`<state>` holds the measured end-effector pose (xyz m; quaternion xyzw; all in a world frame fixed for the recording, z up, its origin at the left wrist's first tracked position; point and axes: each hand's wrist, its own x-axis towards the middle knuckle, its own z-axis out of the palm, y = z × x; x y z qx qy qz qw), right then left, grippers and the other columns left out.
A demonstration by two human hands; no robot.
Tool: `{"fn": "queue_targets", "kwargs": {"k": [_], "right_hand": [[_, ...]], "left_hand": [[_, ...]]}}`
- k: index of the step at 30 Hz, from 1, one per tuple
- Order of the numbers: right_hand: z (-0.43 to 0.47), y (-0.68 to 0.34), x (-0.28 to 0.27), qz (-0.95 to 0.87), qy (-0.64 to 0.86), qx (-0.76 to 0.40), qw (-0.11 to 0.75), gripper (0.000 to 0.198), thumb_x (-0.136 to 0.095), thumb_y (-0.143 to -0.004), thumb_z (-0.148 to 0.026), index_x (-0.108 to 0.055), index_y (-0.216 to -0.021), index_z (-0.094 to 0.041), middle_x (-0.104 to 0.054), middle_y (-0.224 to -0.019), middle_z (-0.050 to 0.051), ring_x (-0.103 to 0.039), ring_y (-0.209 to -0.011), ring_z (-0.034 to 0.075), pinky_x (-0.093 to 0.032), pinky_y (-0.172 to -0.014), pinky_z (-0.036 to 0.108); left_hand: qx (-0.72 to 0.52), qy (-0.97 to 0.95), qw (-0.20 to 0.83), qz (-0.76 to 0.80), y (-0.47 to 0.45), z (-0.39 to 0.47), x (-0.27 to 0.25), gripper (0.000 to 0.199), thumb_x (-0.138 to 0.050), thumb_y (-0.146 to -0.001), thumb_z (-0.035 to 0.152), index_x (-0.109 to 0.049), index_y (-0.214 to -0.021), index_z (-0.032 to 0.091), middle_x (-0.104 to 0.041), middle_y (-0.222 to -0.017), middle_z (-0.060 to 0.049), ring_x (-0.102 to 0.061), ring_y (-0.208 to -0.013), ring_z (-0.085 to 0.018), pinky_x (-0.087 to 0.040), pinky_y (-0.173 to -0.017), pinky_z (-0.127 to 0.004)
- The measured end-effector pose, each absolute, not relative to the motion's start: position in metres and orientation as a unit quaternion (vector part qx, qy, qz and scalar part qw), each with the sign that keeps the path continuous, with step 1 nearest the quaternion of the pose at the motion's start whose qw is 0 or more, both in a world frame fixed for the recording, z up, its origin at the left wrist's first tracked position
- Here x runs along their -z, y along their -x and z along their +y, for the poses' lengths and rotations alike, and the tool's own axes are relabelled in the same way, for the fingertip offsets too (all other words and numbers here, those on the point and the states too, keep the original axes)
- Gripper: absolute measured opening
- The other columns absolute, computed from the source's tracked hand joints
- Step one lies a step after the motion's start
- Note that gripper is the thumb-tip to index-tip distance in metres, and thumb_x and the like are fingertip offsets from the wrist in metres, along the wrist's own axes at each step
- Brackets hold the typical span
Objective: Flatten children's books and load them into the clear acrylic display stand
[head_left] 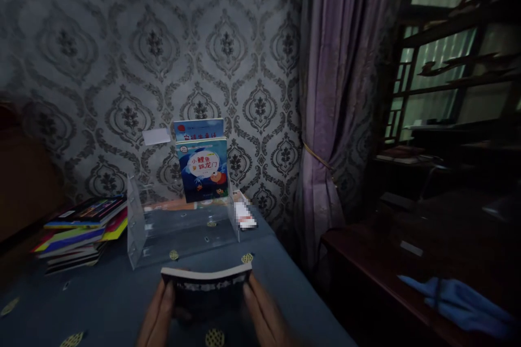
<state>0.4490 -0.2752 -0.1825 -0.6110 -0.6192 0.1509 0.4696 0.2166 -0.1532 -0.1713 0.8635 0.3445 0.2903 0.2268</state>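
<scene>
My left hand (158, 312) and my right hand (261, 309) grip the two sides of a thin dark-covered book (207, 284), low in front of me. Its pale page edge faces up and bows slightly; the cover is too dark to read. Beyond it stands a clear acrylic book rack (137, 222) with stepped tiers. Toward its right end, a blue picture book (203, 173) with Chinese lettering leans upright. Another blue book (198, 128) shows above and behind that one. Both hands are apart from the rack.
A blue leaf-patterned tablecloth (109, 303) covers the table. An uneven pile of books (83, 233) lies left of the rack. A pale card-like item (244, 211), partly blurred, lies right of it. Behind are patterned wallpaper and a purple curtain (325, 92). A blue cloth (459, 301) lies on dark furniture.
</scene>
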Motion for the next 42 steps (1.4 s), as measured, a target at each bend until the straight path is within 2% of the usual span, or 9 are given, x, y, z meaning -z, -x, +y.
{"fn": "queue_targets", "kwargs": {"k": [4, 8, 12, 17, 23, 27, 32, 37, 42], "right_hand": [[-0.248, -0.440, 0.194, -0.534, 0.600, -0.135, 0.581, 0.060, -0.031, -0.098, -0.058, -0.053, -0.142, -0.024, -0.056, -0.144, 0.003, -0.049, -0.136, 0.024, -0.043, -0.114, 0.038], [-0.231, -0.437, 0.197, -0.505, 0.583, -0.142, 0.620, 0.054, -0.042, -0.096, -0.057, -0.061, -0.135, -0.025, -0.062, -0.137, 0.005, -0.055, -0.130, 0.026, -0.044, -0.111, 0.041], [-0.220, -0.438, 0.197, -0.481, 0.590, -0.184, 0.621, 0.053, -0.046, -0.094, -0.055, -0.063, -0.131, -0.022, -0.062, -0.136, 0.008, -0.055, -0.129, 0.028, -0.043, -0.111, 0.043], [-0.210, -0.442, 0.190, -0.484, 0.581, -0.204, 0.622, 0.055, -0.046, -0.094, -0.058, -0.063, -0.132, -0.022, -0.063, -0.135, 0.009, -0.056, -0.128, 0.027, -0.041, -0.110, 0.040], [-0.194, -0.448, 0.180, -0.504, 0.571, -0.216, 0.611, 0.060, -0.047, -0.091, -0.063, -0.064, -0.129, -0.020, -0.066, -0.131, 0.010, -0.056, -0.127, 0.027, -0.043, -0.108, 0.039], [-0.166, -0.452, 0.171, -0.512, 0.580, -0.185, 0.606, 0.056, -0.040, -0.093, -0.062, -0.069, -0.114, -0.019, -0.072, -0.117, 0.012, -0.063, -0.115, 0.028, -0.047, -0.100, 0.041], [-0.119, -0.470, 0.134, -0.564, 0.574, -0.091, 0.586, 0.044, -0.032, -0.096, -0.050, -0.065, -0.089, -0.021, -0.072, -0.092, 0.011, -0.066, -0.094, 0.027, -0.050, -0.087, 0.040], [-0.093, -0.490, 0.069, -0.575, 0.553, 0.045, 0.601, 0.035, -0.030, -0.097, -0.045, -0.053, -0.084, -0.024, -0.062, -0.077, 0.006, -0.060, -0.077, 0.024, -0.047, -0.076, 0.038], [-0.087, -0.496, 0.032, -0.611, 0.490, 0.107, 0.612, 0.029, -0.027, -0.100, -0.044, -0.045, -0.087, -0.025, -0.054, -0.077, 0.002, -0.054, -0.073, 0.021, -0.043, -0.072, 0.034]], "left_hand": [[-0.452, -0.668, 0.418, 0.417, -0.243, -0.153, 0.160, 0.076, -0.047, -0.083, 0.076, -0.057, -0.134, 0.021, -0.073, -0.104, -0.009, -0.070, -0.070, -0.026, -0.062, -0.067, -0.040], [-0.448, -0.605, 0.489, 0.441, -0.256, -0.147, 0.161, 0.077, -0.054, -0.077, 0.078, -0.060, -0.127, 0.020, -0.073, -0.094, -0.009, -0.063, -0.053, -0.020, -0.056, -0.048, -0.032], [-0.424, -0.598, 0.516, 0.444, -0.256, -0.135, 0.166, 0.079, -0.049, -0.081, 0.078, -0.056, -0.131, 0.017, -0.072, -0.089, -0.009, -0.055, -0.041, -0.015, -0.050, -0.041, -0.028], [-0.399, -0.605, 0.522, 0.450, -0.255, -0.116, 0.169, 0.082, -0.047, -0.080, 0.080, -0.057, -0.130, 0.016, -0.071, -0.085, -0.008, -0.054, -0.039, -0.014, -0.046, -0.035, -0.027], [-0.419, -0.593, 0.529, 0.439, -0.266, -0.110, 0.157, 0.075, -0.041, -0.087, 0.076, -0.059, -0.125, 0.014, -0.071, -0.097, -0.011, -0.053, -0.037, -0.013, -0.044, -0.033, -0.027], [-0.397, -0.565, 0.544, 0.477, -0.278, -0.102, 0.130, 0.062, -0.042, -0.094, 0.065, -0.060, -0.124, 0.013, -0.071, -0.094, -0.010, -0.052, -0.038, -0.011, -0.039, -0.030, -0.023], [-0.407, -0.589, 0.547, 0.434, -0.297, -0.076, 0.088, 0.059, -0.042, -0.095, 0.063, -0.064, -0.112, 0.011, -0.066, -0.076, -0.007, -0.053, -0.042, -0.012, -0.035, -0.029, -0.018], [-0.519, -0.662, 0.430, 0.327, -0.316, -0.042, 0.032, 0.065, -0.044, -0.089, 0.074, -0.062, -0.103, 0.012, -0.059, -0.071, -0.001, -0.043, -0.036, -0.007, -0.036, -0.029, -0.018], [-0.625, -0.683, 0.318, 0.205, -0.326, -0.017, 0.000, 0.079, -0.043, -0.080, 0.085, -0.060, -0.113, 0.015, -0.059, -0.087, -0.004, -0.052, -0.052, -0.008, -0.047, -0.040, -0.018]]}}
